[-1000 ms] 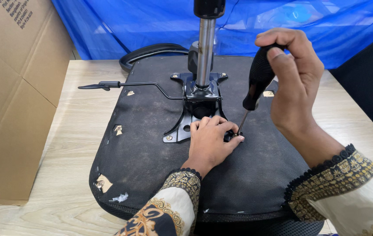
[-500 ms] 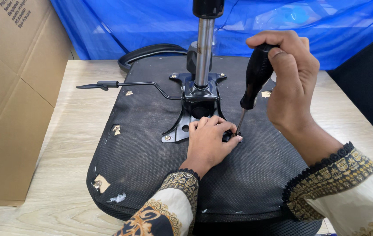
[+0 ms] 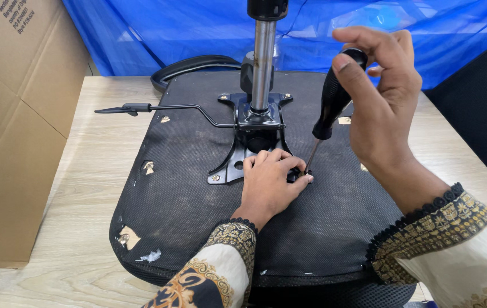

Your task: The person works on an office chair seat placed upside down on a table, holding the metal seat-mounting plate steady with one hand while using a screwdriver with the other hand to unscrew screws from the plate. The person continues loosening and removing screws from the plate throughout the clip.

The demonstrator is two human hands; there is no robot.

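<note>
Now the right hand point(image 3: 388, 102) grips the black-handled metal screwdriver point(image 3: 327, 111); its tip could slip and poke the left hand point(image 3: 269, 182), whose fingers pinch beside it.

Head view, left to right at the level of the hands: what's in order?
Cardboard box → bare wooden table → upturned black seat base → left hand steadying the screwdriver tip → screwdriver → right hand gripping its handle → dark panel at the right edge.
</note>
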